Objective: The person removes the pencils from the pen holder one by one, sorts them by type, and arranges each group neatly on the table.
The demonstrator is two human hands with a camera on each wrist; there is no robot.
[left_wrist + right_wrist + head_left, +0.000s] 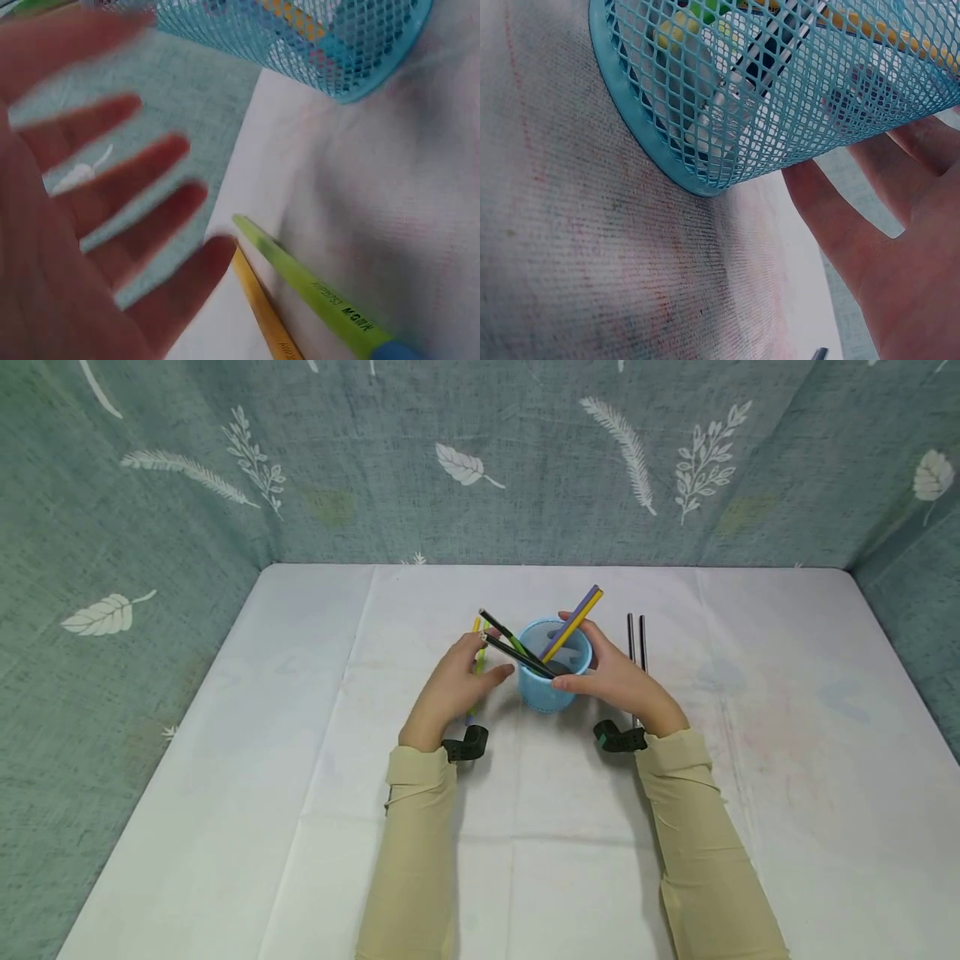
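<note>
A light blue mesh pencil cup [547, 695] stands mid-table with several pencils and pens in it. A purple pencil and a yellow pencil [576, 623] lean right in it, while black pencils [517, 653] lean left. My right hand [618, 677] grips the cup from the right, thumb at the near rim and fingers round the far side. Just left of the cup, my left hand [453, 681] is spread with fingers extended and nothing in its grasp. Beneath it on the cloth lie a green pen [307, 285] with a blue end and a yellow pencil [262, 307].
Two dark pencils [642, 639] lie side by side on the table, right of the cup and partly behind my right wrist. White cloth [345, 860] covers the table. A green-grey leaf-patterned curtain [525, 452] stands along the back and sides.
</note>
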